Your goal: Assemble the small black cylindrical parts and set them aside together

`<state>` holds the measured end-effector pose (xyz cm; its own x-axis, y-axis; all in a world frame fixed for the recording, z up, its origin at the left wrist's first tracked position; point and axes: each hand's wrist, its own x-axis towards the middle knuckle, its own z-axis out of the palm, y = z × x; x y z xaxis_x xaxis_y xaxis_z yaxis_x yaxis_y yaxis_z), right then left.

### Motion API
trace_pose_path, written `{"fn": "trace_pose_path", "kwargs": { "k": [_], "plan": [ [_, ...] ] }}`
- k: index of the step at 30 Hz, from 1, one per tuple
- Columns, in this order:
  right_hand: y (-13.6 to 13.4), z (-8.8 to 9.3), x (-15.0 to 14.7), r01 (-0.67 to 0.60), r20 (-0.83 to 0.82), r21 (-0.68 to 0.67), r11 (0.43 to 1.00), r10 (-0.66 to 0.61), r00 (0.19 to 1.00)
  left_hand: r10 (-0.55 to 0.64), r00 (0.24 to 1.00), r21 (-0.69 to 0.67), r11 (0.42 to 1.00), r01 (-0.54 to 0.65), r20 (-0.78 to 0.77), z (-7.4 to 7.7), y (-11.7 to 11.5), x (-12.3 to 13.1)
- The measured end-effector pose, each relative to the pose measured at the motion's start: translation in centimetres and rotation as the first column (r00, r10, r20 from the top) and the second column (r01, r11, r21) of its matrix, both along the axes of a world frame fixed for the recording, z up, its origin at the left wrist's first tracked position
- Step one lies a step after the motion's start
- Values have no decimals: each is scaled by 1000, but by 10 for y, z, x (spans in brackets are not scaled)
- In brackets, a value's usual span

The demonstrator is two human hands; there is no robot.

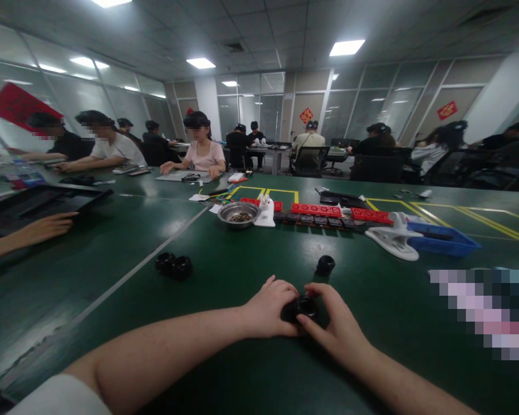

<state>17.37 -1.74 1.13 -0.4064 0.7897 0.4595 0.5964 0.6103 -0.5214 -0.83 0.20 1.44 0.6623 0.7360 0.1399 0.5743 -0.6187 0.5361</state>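
Green table (pixel 251 259), black rings (pixel 181 266), metal bowl (pixel 239 225), red strips (pixel 315 210), blue tray (pixel 447 247)

Lg. dk. green counter (pixel 225 288) fills the foreground, w/ a pale line (pixel 130 279) running diag. on the L & yellow tape (pixel 281 191) nr. the far edge. Beyond: blk. office chairs (pixel 310 161), glass partitions (pixel 374 106), a white pillar (pixel 207 102), red diamond signs (pixel 307 116). Overhead: gray tiled ceiling (pixel 281 29), bright rect. lights (pixel 346 48), a vent (pixel 232 46).

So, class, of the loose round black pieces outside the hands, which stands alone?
The round black piece just beyond the right hand; the other two loose pieces sit side by side, farther left.
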Motion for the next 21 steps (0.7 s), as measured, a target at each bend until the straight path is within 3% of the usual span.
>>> {"fn": "trace_pose_path", "kwargs": {
  "k": [6,13,19,21],
  "plan": [
    [-3,2,2,-162,5,23,987,162,987,0,1000,7,1000,-1,1,-2,1,0],
    [0,-1,1,37,-13,36,999,-37,999,7,1000,3,1000,-7,-5,-1,0,1],
    [-4,3,3,-175,-13,16,984,175,984,4,1000,-3,1000,-4,-4,-1,0,0],
    [-4,3,3,-168,-7,30,985,169,986,4,1000,-5,1000,-4,-6,-1,0,0]
  ]
}}
